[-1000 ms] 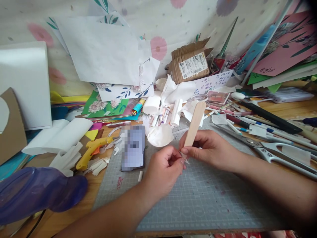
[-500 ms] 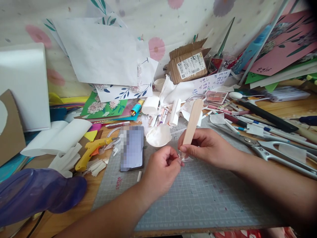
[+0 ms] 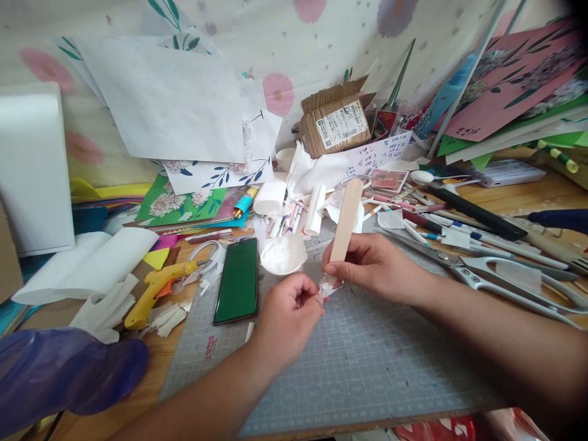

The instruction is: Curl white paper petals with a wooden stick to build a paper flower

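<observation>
In my right hand point(image 3: 381, 266) a wide wooden craft stick point(image 3: 346, 223) stands nearly upright, gripped low between thumb and fingers. A small crumpled white scrap point(image 3: 327, 285), thin like paper or film, sits at the stick's lower end. My left hand point(image 3: 290, 315) is closed in a pinch on the scrap's near edge, close to the right fingertips. Just behind the hands is a white paper bowl point(image 3: 283, 253) with whitish stuff inside. Left of it, a phone point(image 3: 237, 280) with a green screen lies on the grey cutting mat point(image 3: 367, 373).
Large scissors point(image 3: 463, 269) lie by my right forearm among several pens. To the left are a yellow glue gun point(image 3: 158, 291), white paper rolls point(image 3: 114, 260) and a purple translucent object point(image 3: 68, 370). A cardboard box point(image 3: 335, 119) and paper sheets point(image 3: 179, 98) stand at the back.
The view has shifted slightly, so most things appear farther left. The scrap now shows bunched beneath the stick, both hands still close together. The phone screen now looks green.
</observation>
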Tool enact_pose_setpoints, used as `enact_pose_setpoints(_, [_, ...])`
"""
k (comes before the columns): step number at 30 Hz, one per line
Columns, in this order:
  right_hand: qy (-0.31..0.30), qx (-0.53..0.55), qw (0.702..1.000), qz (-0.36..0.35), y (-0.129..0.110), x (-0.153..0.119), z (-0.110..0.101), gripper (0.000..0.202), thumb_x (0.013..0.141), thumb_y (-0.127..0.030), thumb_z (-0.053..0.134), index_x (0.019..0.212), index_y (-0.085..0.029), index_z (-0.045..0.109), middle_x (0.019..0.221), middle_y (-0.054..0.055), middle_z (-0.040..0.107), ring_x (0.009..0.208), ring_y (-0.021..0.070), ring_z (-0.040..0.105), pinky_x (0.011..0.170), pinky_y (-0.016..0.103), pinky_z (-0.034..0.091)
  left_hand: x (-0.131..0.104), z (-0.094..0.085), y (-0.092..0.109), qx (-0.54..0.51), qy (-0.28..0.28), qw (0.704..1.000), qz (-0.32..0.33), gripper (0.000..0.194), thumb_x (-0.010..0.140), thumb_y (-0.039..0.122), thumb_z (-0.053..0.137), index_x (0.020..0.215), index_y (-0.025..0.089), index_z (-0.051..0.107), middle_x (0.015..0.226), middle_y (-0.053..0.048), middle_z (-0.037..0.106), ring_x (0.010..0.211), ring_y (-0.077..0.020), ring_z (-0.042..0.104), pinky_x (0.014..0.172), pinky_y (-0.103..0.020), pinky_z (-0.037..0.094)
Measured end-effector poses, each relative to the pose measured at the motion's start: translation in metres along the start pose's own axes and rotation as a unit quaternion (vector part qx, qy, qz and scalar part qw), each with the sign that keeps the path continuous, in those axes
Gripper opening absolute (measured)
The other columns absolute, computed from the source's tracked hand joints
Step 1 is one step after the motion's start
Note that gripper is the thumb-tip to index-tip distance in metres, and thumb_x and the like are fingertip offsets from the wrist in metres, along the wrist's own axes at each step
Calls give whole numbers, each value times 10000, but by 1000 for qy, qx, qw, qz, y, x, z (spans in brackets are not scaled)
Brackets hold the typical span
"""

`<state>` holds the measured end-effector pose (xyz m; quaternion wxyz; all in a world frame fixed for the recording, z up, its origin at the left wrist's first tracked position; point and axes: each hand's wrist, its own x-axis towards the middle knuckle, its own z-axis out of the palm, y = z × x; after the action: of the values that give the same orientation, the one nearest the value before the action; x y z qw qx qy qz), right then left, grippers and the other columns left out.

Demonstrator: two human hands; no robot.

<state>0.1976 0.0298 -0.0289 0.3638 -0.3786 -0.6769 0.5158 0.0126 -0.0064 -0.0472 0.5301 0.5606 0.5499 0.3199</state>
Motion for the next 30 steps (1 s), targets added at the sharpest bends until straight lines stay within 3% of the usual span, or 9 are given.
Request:
enact_pose_setpoints(4, [-15,37,999,-19,-1,-1,1,160,834,-285,628,734,-161,608,657,3,599,601,137,556,586,278,446,-2,-2,3,-41,-24,999,13,135,755,316,607,720,191,569,769,-27,709,657,-149,621,651,-282,475])
enact_pose_setpoints(9, [-46,73,995,-51,-1,-2,3,172,869,-292,655,760,-164,618,687,-4,605,628,126,566,597,261,468,-4,-1,4,-78,-45,996,16,292,795,452,661,750,176,577,724,-18,682,632,-135,608,634,-269,494])
enact_pose_setpoints(13, [-54,58,995,-57,0,-4,4,219,886,-356,675,784,-165,645,730,8,623,671,134,577,620,260,488,-5,2,3,-100,-44,994,6,302,775,449,704,782,166,600,725,7,639,633,-132,621,636,-269,500])
enact_pose_setpoints(18, [-32,31,997,-62,2,-3,3,246,888,-381,677,776,-162,662,723,18,636,663,138,582,618,263,485,-5,4,4,-88,-35,995,-13,205,830,362,651,803,160,625,679,20,629,620,-127,633,633,-256,491])
enact_pose_setpoints(23, [-39,35,998,-43,0,-4,3,223,897,-344,658,773,-159,651,702,21,635,633,153,612,608,288,506,-4,5,8,-99,-30,994,-45,139,834,208,586,701,175,563,625,23,642,576,-115,623,613,-245,490])
enact_pose_setpoints(30, [-37,33,997,-50,0,-4,2,225,905,-344,652,756,-175,652,673,19,658,634,149,610,596,270,501,-2,6,9,-83,-39,994,-59,132,816,197,571,690,183,534,697,-14,695,524,-101,576,575,-242,469])
